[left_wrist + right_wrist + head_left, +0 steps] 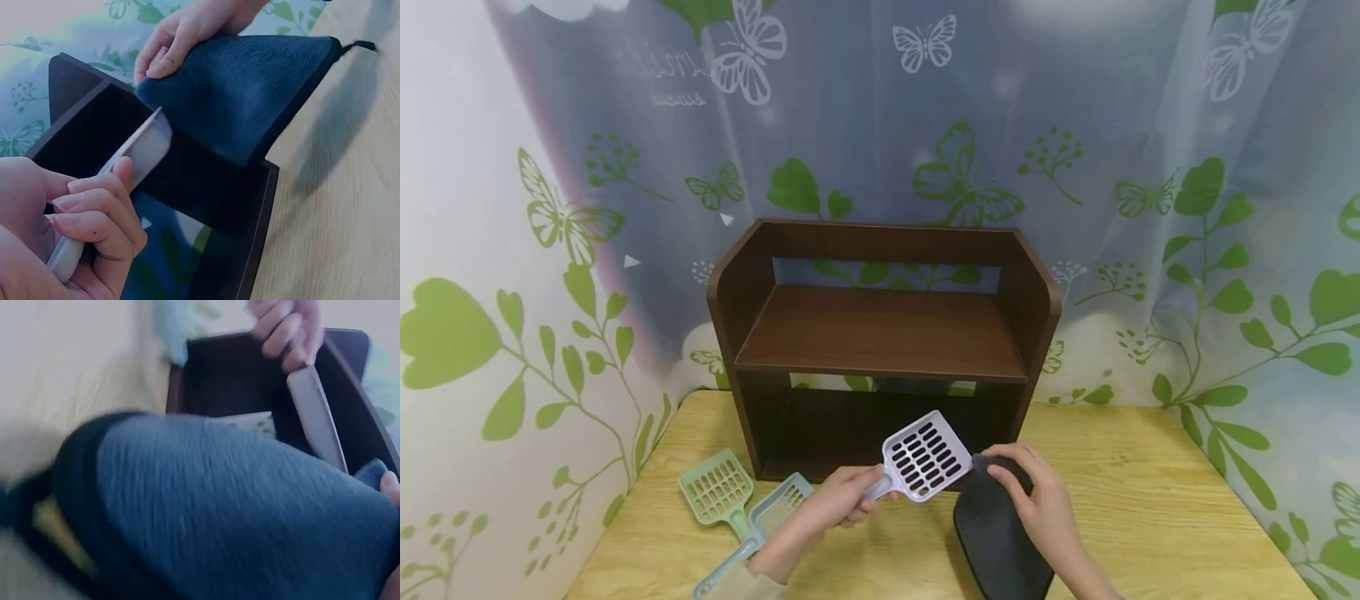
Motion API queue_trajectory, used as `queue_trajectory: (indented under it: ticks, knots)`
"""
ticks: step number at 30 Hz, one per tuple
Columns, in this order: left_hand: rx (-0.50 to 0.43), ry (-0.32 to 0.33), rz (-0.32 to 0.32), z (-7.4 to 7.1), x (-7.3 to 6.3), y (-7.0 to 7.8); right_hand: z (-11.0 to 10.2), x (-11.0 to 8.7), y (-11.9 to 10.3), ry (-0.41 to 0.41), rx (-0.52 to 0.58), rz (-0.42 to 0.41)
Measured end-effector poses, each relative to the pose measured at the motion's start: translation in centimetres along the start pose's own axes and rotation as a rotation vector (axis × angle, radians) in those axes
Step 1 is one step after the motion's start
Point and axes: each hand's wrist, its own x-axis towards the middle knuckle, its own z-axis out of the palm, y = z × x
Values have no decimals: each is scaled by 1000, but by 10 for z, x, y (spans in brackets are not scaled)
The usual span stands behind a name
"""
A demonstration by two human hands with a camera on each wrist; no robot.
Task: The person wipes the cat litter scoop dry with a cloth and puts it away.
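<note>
Head view: your left hand (842, 497) is gripping a pale lilac slotted litter scoop (927, 457) by its handle, fingers curling round it. You're holding the scoop up in front of the dark brown two-tier shelf (880, 333), slotted face showing to the head camera. Your right hand (1037, 492) is pinching a dark blue cloth (1000, 533) between thumb and fingers near one corner; the rest is hanging below your hand. That corner is sitting right at the scoop's front edge; can't tell if they're actually touching. Left wrist view is showing a small loop sticking out at the cloth's other end. On the worktop (1127, 492), left of the shelf front, a green scoop (718, 487) is lying beside a light blue scoop (771, 510), which your left arm is partly covering.
</note>
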Motion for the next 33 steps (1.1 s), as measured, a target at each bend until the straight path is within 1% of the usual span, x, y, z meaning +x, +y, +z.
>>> queue_trajectory:
  ticks: [4,7,9,12,15,18,25,29,33]
  knots:
    - [-33,-26,-4,3,1,2,2,-3,-4,7,227,318]
    - [-60,-35,-10,7,2,2,6,-4,-8,4,411,509]
    - [-78,-39,-17,9,2,2,9,-3,-10,10,500,592]
    - [-92,-38,-25,12,2,1,12,-2,-10,18,581,669]
    - [-104,-32,-28,13,2,0,14,-1,-9,15,611,712]
    - [-116,-29,-28,13,3,-1,15,2,-8,7,643,738]
    - [-115,-33,-33,11,0,-1,20,7,-9,8,748,760]
    - [-120,-68,-37,11,-3,1,22,10,-8,7,763,746]
    - [-127,-110,-47,11,-4,5,24,18,-8,-12,751,724]
